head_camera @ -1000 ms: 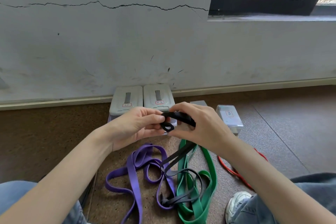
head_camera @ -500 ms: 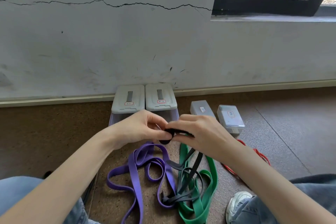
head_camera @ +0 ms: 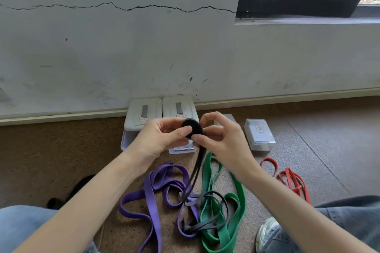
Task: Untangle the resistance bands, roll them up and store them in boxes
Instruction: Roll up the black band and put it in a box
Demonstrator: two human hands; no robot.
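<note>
A black resistance band (head_camera: 193, 127) is partly wound into a small roll held up in front of the boxes. My left hand (head_camera: 162, 139) pinches the roll between thumb and fingers. My right hand (head_camera: 220, 139) pinches it from the right side, fingers curled. The band's loose tail (head_camera: 195, 178) hangs down to the floor and lies across a purple band (head_camera: 152, 197) and a green band (head_camera: 234, 201). A red band (head_camera: 292, 181) lies further right. Two white boxes (head_camera: 144, 113) with open lids stand against the wall.
Two small clear lidded boxes (head_camera: 259, 133) sit right of the white ones. The cracked wall (head_camera: 123, 47) and a baseboard close off the far side. My knees in jeans (head_camera: 339, 222) and a white shoe (head_camera: 265, 232) frame the brown floor.
The black roll has grown thicker and my hands have lifted it a little. More of the loose tail has been drawn up off the floor.
</note>
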